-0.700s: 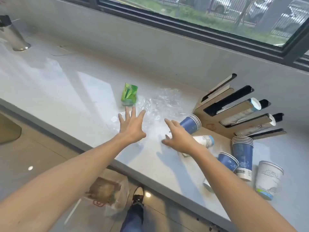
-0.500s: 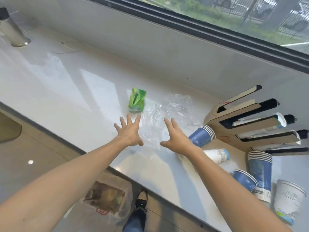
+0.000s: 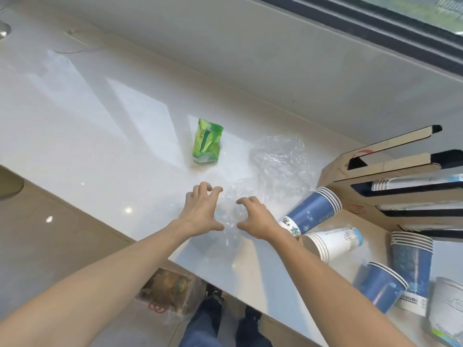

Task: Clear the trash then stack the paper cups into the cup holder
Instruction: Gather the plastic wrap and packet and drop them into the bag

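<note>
Both hands [image 3: 226, 216] clawed around clear wrap [image 3: 273, 176] (near counter edge [image 3: 155, 246]).

Both hands [image 3: 200, 211] forward; fingers [image 3: 246, 201] seemingly curled

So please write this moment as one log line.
phase: clear trash | left hand, right hand: curled around clear plastic wrap | green packet: untouched

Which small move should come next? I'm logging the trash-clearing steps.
Probably close both hands inward to bunch the clear plastic wrap: the left hand and right hand flank it, fingers curled and open, nothing gripped yet.
</note>
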